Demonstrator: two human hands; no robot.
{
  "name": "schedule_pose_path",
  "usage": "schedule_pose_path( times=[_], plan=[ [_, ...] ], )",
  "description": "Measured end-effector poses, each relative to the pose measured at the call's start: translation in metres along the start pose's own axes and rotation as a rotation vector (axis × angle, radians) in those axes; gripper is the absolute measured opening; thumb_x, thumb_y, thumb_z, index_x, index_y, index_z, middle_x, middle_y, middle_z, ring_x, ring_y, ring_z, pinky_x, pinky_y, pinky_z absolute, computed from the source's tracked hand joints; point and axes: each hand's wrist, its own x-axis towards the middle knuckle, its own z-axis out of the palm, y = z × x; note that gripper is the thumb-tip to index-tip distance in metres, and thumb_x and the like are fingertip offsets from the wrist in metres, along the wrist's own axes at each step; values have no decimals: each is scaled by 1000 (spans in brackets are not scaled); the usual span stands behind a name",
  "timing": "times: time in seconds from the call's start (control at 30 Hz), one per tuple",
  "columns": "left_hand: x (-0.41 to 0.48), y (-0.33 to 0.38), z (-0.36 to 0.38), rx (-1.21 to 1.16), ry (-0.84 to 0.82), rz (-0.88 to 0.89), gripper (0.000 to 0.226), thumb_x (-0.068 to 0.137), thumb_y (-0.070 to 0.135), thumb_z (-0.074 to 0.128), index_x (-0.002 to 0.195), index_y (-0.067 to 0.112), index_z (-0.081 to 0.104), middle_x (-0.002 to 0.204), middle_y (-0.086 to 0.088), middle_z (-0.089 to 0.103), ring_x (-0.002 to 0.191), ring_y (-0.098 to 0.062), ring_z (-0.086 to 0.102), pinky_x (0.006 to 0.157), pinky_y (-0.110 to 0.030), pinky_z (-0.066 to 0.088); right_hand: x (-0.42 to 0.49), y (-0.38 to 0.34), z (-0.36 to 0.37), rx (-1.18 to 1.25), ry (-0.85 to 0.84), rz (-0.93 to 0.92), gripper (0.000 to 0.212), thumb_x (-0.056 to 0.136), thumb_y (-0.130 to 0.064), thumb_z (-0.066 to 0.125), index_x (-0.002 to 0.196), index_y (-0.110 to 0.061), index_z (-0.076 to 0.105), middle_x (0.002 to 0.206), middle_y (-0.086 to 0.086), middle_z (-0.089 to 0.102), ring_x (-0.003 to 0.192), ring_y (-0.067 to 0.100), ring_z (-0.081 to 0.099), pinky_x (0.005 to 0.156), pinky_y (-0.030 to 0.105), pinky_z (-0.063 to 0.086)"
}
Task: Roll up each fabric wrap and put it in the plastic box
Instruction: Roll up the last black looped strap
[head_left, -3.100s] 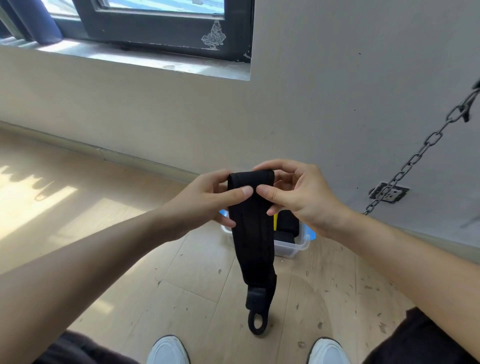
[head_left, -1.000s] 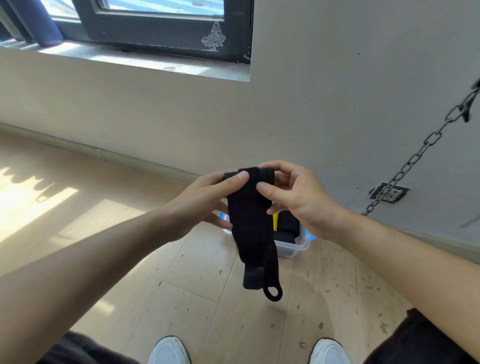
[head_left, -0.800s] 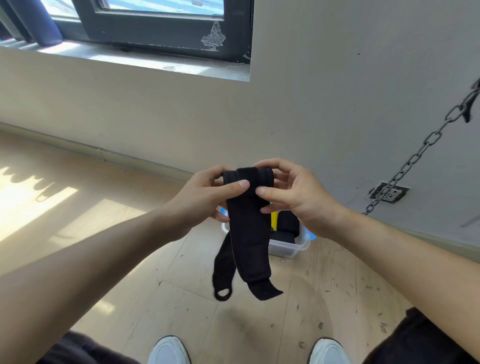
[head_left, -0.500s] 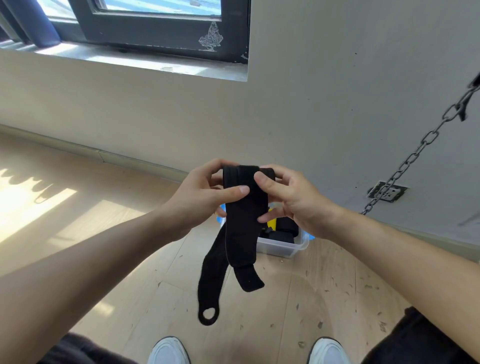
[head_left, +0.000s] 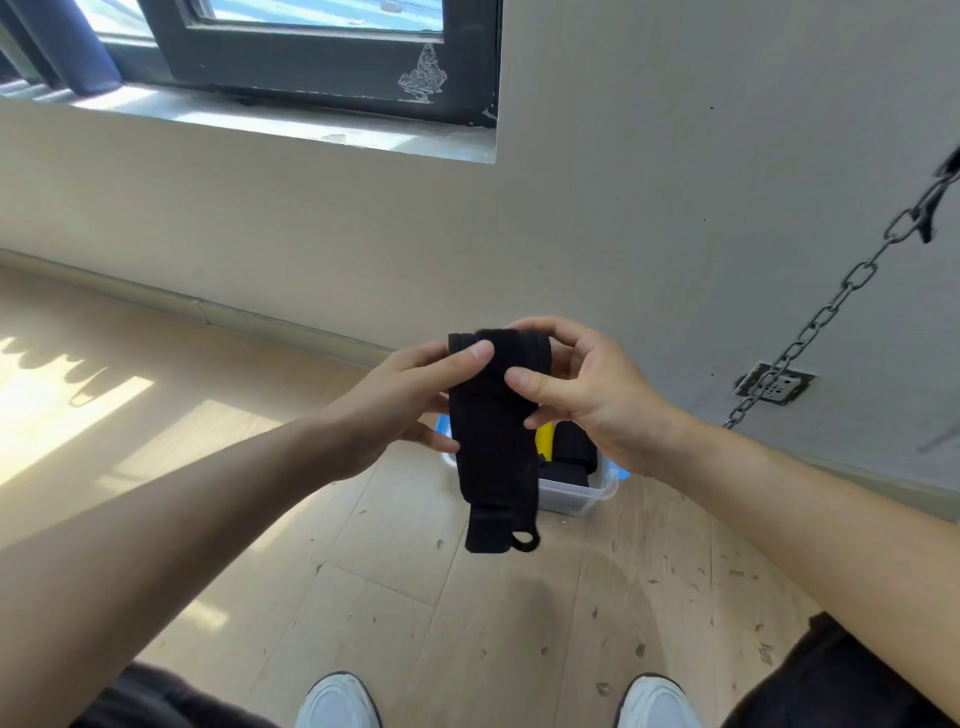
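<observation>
We hold the black wrap in mid-air above the floor, our left hand and right hand both pinching the rolled top while the tail and its loop hang free. To roll well, we keep the edges lined up and the turns tight, thumbs pressing each turn flat. The plastic box waits on the floor beyond.

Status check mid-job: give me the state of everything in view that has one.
Black fabric wrap: partly rolled at top, tail hanging loose, loop end lowest.
Left hand: gripping the roll.
Right hand: gripping the roll.
Plastic box: on the floor, open, holding dark rolls and something yellow.
Window: cannot tell whether it is shut.
Chain: hanging taut, slanted.
</observation>
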Motion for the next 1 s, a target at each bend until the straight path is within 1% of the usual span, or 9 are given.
schedule_pose_path(
  times=[0.17,0.23,0.3,0.4,0.47,0.57,0.7,0.83,1.0],
  plan=[
    [2,-5,-2,-17,59,35,35,97,40,64,129,26,65,117,-9,74,98,-25,74,63,-28,56,-1,1,0,-27,-20,7,42,90,-1,70,127,-16,59,117,9,67,107,24,71,73,36,62],
    [3,-6,-2,-24,76,58,34,96,36,67,128,24,65,117,-12,73,96,-27,74,60,-27,55,-1,1,0,-23,-9,49,45,89,-12,73,131,-19,58,124,10,65,109,30,69,75,42,63],
    [4,-7,-2,-44,87,82,37,92,33,70,127,21,64,118,-14,73,93,-26,74,57,-25,54,0,-2,1,-13,-7,114,49,87,-30,72,132,-19,58,123,6,66,107,29,70,74,45,63],
    [6,-9,-1,-94,90,118,44,88,30,79,127,17,64,122,-19,69,96,-25,72,56,-25,54,2,-4,2,-22,-59,186,50,87,-52,61,125,-20,64,114,3,70,102,28,71,68,41,61],
    [7,-10,-2,-108,80,142,46,86,30,77,128,16,63,124,-20,67,99,-25,71,60,-28,56,2,-4,2,-14,-74,196,51,87,-57,58,123,-22,66,110,3,72,97,28,72,64,37,59],
    [8,-13,-2,-107,70,158,47,85,30,74,129,16,62,126,-17,67,99,-21,71,63,-29,57,2,-5,2,-14,-60,169,49,87,-53,60,122,-20,66,103,3,71,89,24,71,55,33,57],
    [8,-12,-1,-120,74,146,49,84,28,76,130,16,62,125,-14,68,101,-20,72,63,-26,56,1,-5,1,2,-41,122,42,90,-41,65,123,-15,65,102,5,73,91,25,72,49,29,55],
    [6,-7,-5,-109,16,63,47,88,35,74,132,23,63,124,-7,72,112,-26,71,70,-30,57,-1,-4,1,31,-38,81,28,96,-23,65,123,-13,63,101,3,73,94,21,72,54,29,56],
    [2,-3,-2,-96,-35,8,48,92,50,59,134,28,64,122,-4,74,108,-28,73,75,-34,58,0,-2,0,42,-40,41,31,93,-8,68,123,-13,60,101,2,71,95,20,72,65,33,59]
  ],
)
